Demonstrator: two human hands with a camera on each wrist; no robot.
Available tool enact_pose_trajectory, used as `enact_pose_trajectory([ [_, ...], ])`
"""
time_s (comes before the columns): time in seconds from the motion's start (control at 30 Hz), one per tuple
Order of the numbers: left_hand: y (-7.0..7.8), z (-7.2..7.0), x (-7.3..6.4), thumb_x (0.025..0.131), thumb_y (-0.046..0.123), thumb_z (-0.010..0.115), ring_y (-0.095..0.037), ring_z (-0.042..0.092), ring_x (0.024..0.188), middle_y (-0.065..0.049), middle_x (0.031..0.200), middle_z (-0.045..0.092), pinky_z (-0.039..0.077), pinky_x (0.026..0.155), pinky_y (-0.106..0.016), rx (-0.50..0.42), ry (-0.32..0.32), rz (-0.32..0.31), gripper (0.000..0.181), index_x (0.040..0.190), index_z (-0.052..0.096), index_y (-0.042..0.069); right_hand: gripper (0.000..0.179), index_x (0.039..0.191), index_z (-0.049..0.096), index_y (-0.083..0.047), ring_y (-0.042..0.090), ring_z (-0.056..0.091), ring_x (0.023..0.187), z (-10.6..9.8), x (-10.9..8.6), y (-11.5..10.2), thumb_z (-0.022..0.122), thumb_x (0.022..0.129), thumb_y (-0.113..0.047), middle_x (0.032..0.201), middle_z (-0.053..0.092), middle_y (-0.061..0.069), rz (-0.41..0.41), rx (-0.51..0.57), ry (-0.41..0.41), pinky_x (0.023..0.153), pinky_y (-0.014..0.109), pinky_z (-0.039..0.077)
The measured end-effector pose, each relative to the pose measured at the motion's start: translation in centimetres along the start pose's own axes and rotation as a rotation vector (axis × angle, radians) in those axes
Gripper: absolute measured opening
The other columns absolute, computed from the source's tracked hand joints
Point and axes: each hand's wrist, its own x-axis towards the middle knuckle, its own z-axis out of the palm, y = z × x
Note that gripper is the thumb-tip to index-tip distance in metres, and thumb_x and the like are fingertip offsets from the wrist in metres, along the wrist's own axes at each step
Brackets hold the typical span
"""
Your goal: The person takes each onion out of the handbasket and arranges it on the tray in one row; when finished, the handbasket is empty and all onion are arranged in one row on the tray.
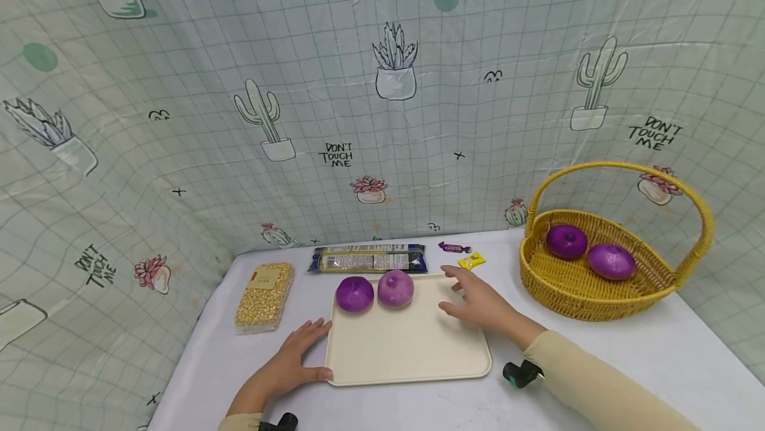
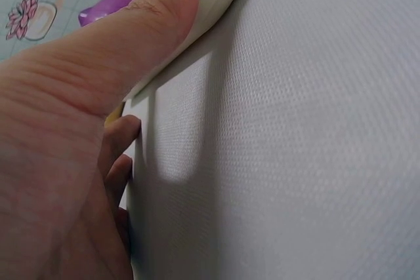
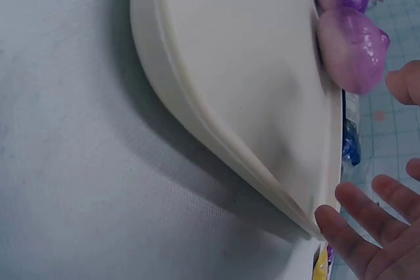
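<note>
A cream tray (image 1: 412,351) lies on the white table with two purple onions at its back left. One onion (image 1: 354,294) is darker; the paler onion (image 1: 396,289) sits right beside it. My left hand (image 1: 293,359) rests at the tray's left edge, fingers spread along the side. Its thumb (image 2: 154,21) touches the rim near the front corner in the left wrist view. Over the tray's right side, my right hand (image 1: 481,301) holds nothing, its fingers and thumb spread apart. The right wrist view has those fingers (image 3: 367,218) near the tray's far corner.
At the right stands a yellow wicker basket (image 1: 574,308) with a tall handle and two purple onions (image 1: 588,255) inside. Behind the tray are a long dark-blue packet (image 1: 370,258), a purple wrapped candy (image 1: 454,248) and a yellow one (image 1: 471,260). A corn kernel pack (image 1: 263,298) lies left.
</note>
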Motion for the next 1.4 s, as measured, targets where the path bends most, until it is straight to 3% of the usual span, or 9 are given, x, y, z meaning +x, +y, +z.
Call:
enact_pose_trajectory([
  [0.3,-0.2,0.2,0.2,0.08,0.04,0.085,-0.055,0.018,0.148,-0.027,0.16,0.033,0.006,0.12,-0.071,0.005,0.002,0.0,0.094,0.154,0.041,0.003,0.073,0.152,0.041,-0.008,0.028,0.063,0.116,-2.6,-2.1,0.9,0.077,0.092,-0.03,0.143,0.053,0.016,-0.009,-0.016,0.029,0.093,0.046,0.058],
  [0.57,0.0,0.2,0.2,0.079,0.04,0.085,-0.055,0.019,0.148,-0.027,0.159,0.034,0.006,0.119,-0.071,0.016,0.01,0.006,0.094,0.154,0.042,0.002,0.068,0.148,0.045,-0.005,0.03,0.065,0.109,-5.6,-4.0,1.9,0.077,0.092,-0.027,0.135,0.058,0.017,-0.056,-0.071,0.111,0.087,0.046,0.06],
  [0.97,0.0,0.0,0.1,0.08,0.04,0.085,-0.054,0.017,0.148,-0.027,0.16,0.032,0.005,0.12,-0.071,0.0,-0.008,-0.008,0.094,0.155,0.04,0.004,0.065,0.147,0.045,-0.003,0.035,0.064,0.109,-10.5,-6.5,3.5,0.075,0.094,-0.025,0.135,0.056,0.02,-0.011,-0.072,0.156,0.085,0.049,0.061],
  [1.2,0.0,0.0,0.0,0.08,0.04,0.085,-0.054,0.017,0.148,-0.027,0.16,0.032,0.005,0.119,-0.071,0.005,-0.003,-0.016,0.093,0.154,0.041,0.004,0.059,0.143,0.05,-0.001,0.036,0.065,0.107,-13.1,-7.5,4.8,0.073,0.096,-0.027,0.136,0.057,0.022,-0.022,-0.138,0.209,0.085,0.057,0.059],
  [1.4,0.0,0.0,0.0,0.08,0.04,0.085,-0.055,0.018,0.148,-0.027,0.16,0.032,0.005,0.119,-0.071,0.004,-0.001,-0.013,0.094,0.154,0.041,0.003,0.064,0.146,0.044,0.004,0.044,0.061,0.112,-15.0,-8.1,7.1,0.069,0.099,-0.032,0.14,0.052,0.028,0.052,-0.155,0.179,0.089,0.064,0.055],
])
